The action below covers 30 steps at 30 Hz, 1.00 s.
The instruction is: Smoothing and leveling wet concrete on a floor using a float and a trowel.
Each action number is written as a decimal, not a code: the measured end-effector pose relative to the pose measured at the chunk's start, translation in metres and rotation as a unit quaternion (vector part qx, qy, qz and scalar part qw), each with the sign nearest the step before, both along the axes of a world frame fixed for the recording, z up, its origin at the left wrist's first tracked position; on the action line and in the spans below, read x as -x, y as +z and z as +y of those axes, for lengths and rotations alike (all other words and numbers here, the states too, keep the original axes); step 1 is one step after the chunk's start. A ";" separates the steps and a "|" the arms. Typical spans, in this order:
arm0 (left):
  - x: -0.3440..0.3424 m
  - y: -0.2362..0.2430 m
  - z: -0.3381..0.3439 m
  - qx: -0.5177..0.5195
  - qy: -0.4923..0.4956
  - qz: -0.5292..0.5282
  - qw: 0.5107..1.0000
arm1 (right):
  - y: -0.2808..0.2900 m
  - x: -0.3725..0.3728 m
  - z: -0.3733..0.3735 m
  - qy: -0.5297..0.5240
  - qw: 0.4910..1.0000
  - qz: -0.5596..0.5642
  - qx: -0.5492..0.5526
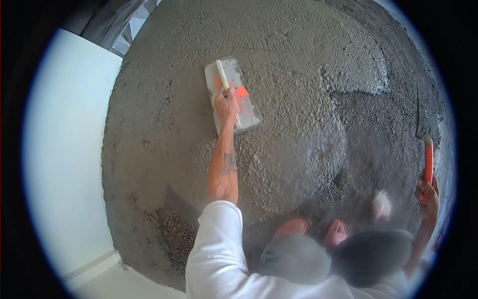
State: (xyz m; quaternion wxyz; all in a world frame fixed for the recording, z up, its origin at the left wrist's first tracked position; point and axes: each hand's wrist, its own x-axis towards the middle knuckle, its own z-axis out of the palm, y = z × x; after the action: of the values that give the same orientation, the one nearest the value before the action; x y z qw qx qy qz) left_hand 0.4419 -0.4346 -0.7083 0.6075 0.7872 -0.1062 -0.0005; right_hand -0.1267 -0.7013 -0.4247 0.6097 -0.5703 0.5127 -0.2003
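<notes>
"Which step's this?"

"Smoothing, I'd say: left hand (227, 103) gripping the float (242, 101) by its bar, plate on the mortar (294, 109), well left of the dark patch (373, 115)."

"Other hand?"

"Right hand (427, 198) closed round the trowel (428, 157) by its orange handle, far right (can't tell if the blade touches anything)."

"Next move?"

"Probably calls for a flat, even sweep; tilt the float and its edge could dig in."
</notes>
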 end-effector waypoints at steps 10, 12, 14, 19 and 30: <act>0.025 0.016 -0.002 -0.072 0.035 0.087 0.993 | 0.010 0.013 0.005 -0.009 0.997 0.058 0.049; 0.025 0.013 0.010 -0.048 0.009 0.015 0.999 | 0.016 0.005 0.011 -0.001 0.996 0.079 0.039; 0.021 0.016 0.011 -0.005 0.033 -0.030 0.999 | 0.014 0.005 0.011 0.002 0.997 0.062 0.039; 0.025 0.033 0.022 -0.043 0.001 0.098 0.994 | 0.013 0.004 0.020 -0.006 0.993 0.096 0.064; 0.018 0.028 0.033 0.027 -0.017 0.096 0.995 | 0.001 0.007 0.019 0.022 0.991 0.132 0.019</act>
State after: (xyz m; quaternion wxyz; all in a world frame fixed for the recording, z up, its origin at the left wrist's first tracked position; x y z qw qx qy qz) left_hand 0.4240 -0.4020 -0.6800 0.6355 0.7652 -0.0605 -0.0838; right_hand -0.1341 -0.6820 -0.4236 0.5305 -0.6141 0.5720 -0.1195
